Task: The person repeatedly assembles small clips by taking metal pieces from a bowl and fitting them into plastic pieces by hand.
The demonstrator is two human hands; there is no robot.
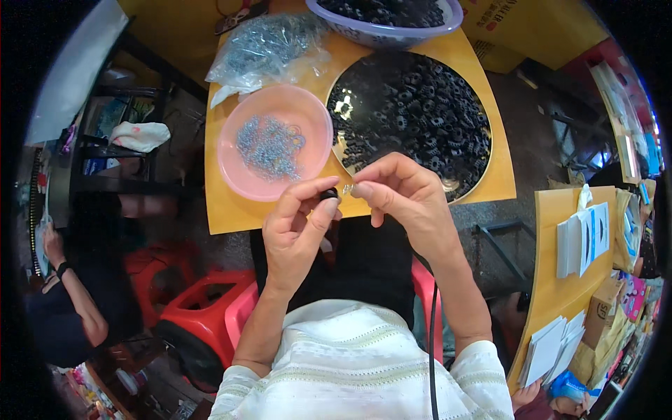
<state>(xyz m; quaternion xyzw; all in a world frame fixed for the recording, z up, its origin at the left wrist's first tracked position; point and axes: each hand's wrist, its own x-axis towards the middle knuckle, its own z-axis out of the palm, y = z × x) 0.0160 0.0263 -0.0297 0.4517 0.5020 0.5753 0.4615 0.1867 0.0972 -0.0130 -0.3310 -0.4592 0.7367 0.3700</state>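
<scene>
Above the near edge of the yellow table, my left hand (288, 234) pinches a small black claw-clip piece (329, 194) between thumb and fingers. My right hand (413, 203) faces it, thumb and forefinger closed on a tiny shiny metal spring (346, 189). The spring sits very close to the black piece; whether they touch I cannot tell. Beyond my left hand stands a pink bowl (229, 133) with a heap of small silvery springs (269, 147). Past my right hand lies a round gold-rimmed tray (353, 94), largely covered with black toothed clip pieces (427, 115).
At the table's far side are a clear plastic bag (273, 45) of metal parts and a purple basin (383, 32) of black pieces. Red stools (206, 304) stand at left, near another person's arm (80, 297). A second yellow table (549, 294) at right carries white cards (577, 241).
</scene>
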